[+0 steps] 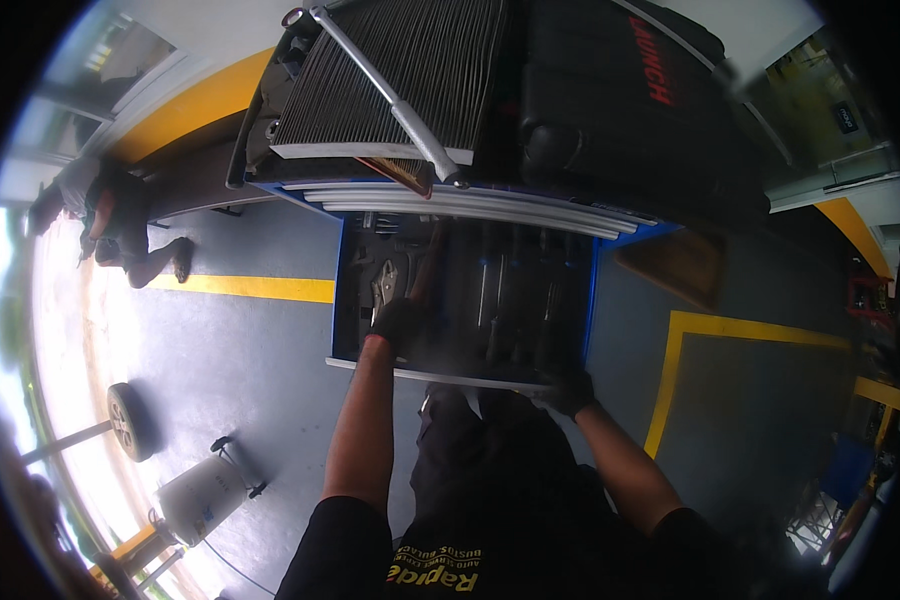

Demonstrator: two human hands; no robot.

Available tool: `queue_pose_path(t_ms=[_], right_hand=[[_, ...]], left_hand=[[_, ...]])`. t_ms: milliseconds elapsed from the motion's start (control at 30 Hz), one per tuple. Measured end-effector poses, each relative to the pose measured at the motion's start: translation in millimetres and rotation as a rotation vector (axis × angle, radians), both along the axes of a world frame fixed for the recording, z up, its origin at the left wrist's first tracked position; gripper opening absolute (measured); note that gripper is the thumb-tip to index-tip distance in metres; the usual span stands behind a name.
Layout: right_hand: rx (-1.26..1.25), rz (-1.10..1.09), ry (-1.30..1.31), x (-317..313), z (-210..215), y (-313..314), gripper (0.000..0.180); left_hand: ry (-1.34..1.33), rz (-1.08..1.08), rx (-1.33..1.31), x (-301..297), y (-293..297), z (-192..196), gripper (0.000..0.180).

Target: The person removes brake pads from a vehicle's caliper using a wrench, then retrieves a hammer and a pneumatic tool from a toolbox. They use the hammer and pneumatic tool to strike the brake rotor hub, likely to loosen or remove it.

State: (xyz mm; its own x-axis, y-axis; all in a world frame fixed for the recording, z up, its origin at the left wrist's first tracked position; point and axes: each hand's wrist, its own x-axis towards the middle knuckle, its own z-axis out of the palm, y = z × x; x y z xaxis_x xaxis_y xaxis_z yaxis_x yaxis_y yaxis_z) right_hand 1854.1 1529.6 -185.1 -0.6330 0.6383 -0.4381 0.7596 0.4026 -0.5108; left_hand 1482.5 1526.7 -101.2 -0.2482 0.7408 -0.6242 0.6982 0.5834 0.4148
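Observation:
A blue tool drawer [590, 300] is pulled out in front of me, with tools laid in dark trays. My left hand [398, 322], in a dark glove, reaches over its left part, right at the lower end of silver locking pliers [383, 284]. Those fingers blend into the dark tray, so their grip does not show. A brownish, handle-like piece [427, 265] lies just beyond that hand. At the drawer's front right corner, my gloved right hand [568, 391] is closed on the edge. Several slim, long-shafted tools [496, 295] lie in the middle and right of the drawer.
On the cabinet top lie a pleated filter [390, 75], a long ratchet-like wrench [385, 95] and a black case [620, 100]. A tan triangular piece [675, 265] is right of the drawer. Far left are another person [110, 215], a wheel [130, 420] and a white cylindrical container [202, 500].

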Motion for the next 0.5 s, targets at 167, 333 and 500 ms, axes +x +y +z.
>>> queue_pose_path(t_ms=[167, 333, 500], right_hand=[[0.216, -0.008, -0.021, -14, -4, 7, 0.059], [0.3, 0.097, 0.056, -21, 10, 55, 0.057], [0.24, 0.315, 0.288, -72, 15, 60, 0.059]], left_hand=[[0.078, -0.186, -0.088, -11, -101, 30, 0.03], [0.09, 0.168, -0.188, 58, -240, 58, 0.027], [0.086, 0.625, 0.086, 149, -328, 101, 0.029]])
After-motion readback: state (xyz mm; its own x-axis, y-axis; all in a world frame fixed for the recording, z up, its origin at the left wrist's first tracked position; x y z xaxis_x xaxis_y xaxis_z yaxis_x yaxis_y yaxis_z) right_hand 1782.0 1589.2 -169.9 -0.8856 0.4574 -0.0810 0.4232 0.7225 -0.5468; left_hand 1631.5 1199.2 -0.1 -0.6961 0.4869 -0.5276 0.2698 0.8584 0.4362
